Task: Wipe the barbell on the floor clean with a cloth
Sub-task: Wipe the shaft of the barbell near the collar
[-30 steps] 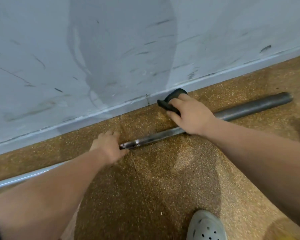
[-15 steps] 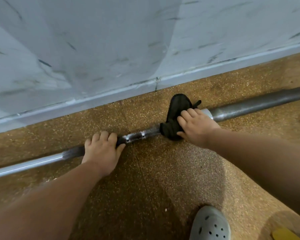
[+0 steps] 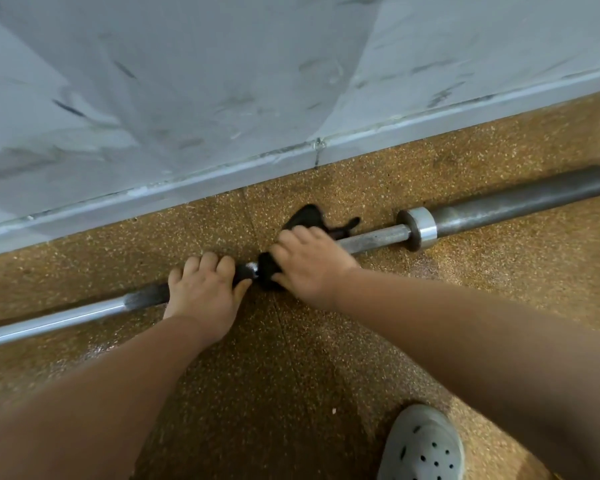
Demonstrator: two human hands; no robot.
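A long steel barbell [image 3: 374, 239] lies on the speckled brown floor, running from the lower left to the upper right, with a bright collar [image 3: 417, 229] and a thicker dark sleeve beyond it. My left hand [image 3: 205, 292] is closed over the shaft left of centre. Right beside it, my right hand [image 3: 309, 263] presses a black cloth [image 3: 307, 218] wrapped around the shaft; part of the cloth sticks out behind my fingers.
A pale grey scuffed wall with a skirting strip [image 3: 222, 174] runs just behind the barbell. My grey perforated clog [image 3: 421, 445] stands on the floor at the lower right.
My right hand has slid the cloth leftward along the shaft until it is next to my left hand, uncovering the collar and the knurled section. The left hand keeps its hold.
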